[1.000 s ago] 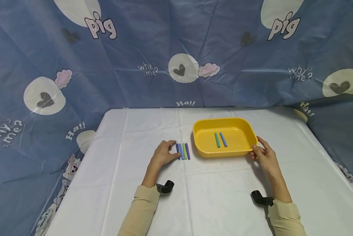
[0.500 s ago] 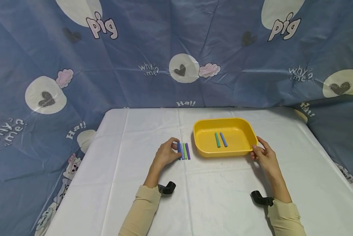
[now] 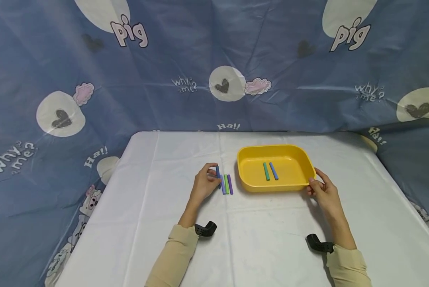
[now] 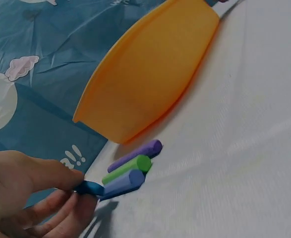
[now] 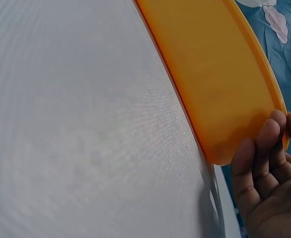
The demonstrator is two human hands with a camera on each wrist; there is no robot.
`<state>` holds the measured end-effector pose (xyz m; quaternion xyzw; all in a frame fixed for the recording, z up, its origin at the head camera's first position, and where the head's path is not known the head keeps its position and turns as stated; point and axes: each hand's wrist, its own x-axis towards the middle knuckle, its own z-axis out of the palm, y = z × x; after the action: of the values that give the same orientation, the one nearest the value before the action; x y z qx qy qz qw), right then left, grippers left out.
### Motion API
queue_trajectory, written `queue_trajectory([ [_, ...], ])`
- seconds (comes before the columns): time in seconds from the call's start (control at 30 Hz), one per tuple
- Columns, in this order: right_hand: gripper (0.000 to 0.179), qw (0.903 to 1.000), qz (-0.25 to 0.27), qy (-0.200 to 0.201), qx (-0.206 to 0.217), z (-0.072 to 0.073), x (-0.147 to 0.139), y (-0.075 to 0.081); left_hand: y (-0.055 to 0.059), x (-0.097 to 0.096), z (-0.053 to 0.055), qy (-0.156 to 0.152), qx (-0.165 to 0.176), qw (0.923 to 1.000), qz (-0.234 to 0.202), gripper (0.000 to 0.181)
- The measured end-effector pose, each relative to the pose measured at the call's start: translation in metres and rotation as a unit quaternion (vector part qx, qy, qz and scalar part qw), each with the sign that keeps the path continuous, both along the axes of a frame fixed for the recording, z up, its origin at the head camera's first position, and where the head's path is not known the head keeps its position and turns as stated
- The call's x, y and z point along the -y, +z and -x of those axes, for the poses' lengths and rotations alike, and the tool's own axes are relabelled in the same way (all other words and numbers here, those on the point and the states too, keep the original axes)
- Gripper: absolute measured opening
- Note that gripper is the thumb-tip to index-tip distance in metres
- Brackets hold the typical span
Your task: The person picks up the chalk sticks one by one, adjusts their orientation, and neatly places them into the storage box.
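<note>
My left hand (image 3: 203, 184) pinches a dark blue chalk stick (image 4: 89, 188) between thumb and fingers. That stick stands tilted at the left end of a short row. Beside it on the cloth lie a periwinkle chalk stick (image 4: 124, 184), a green one (image 4: 129, 168) and a purple one (image 4: 136, 154), side by side. To the right is a yellow tray (image 3: 294, 167), where a teal chalk stick (image 3: 266, 171) and a blue one (image 3: 273, 171) lie near the middle. With thumb and fingers, my right hand (image 3: 326, 196) grips the tray's near right corner.
A white cloth (image 3: 264, 235) covers the table, creased in places. Behind it and at both sides hangs a blue printed curtain (image 3: 185, 107). A black wrist camera (image 3: 206, 229) sticks out from the left sleeve, another (image 3: 319, 243) from the right.
The left hand has closed its fingers on the dark blue chalk stick and lifted it from lying flat to a tilt. The right hand keeps its grip on the tray.
</note>
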<state>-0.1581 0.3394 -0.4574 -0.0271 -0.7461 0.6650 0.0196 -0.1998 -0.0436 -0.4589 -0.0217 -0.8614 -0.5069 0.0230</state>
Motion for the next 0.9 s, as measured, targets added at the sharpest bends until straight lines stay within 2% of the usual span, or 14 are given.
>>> queue_trajectory([
  [0.23,0.066,1.0,0.005,-0.001,-0.003,0.0,-0.003,0.001,0.009,-0.01,0.0,0.029,-0.009,0.9984,-0.047,0.053],
  [0.4,0.066,1.0,0.006,-0.006,-0.003,0.001,-0.003,0.0,0.015,-0.015,0.006,0.035,0.028,0.995,-0.089,0.054],
  [0.53,0.065,0.9999,0.01,-0.009,-0.004,0.001,-0.003,0.0,0.023,-0.02,0.013,0.028,0.049,0.9896,-0.132,0.055],
  [0.63,0.065,0.9999,0.01,-0.009,-0.002,0.001,-0.002,0.0,0.029,-0.022,0.015,0.021,0.055,0.987,-0.149,0.055],
  [0.9,0.066,1.0,0.006,-0.004,0.006,0.0,-0.001,0.0,0.039,-0.028,0.017,-0.001,0.063,0.979,-0.194,0.055],
])
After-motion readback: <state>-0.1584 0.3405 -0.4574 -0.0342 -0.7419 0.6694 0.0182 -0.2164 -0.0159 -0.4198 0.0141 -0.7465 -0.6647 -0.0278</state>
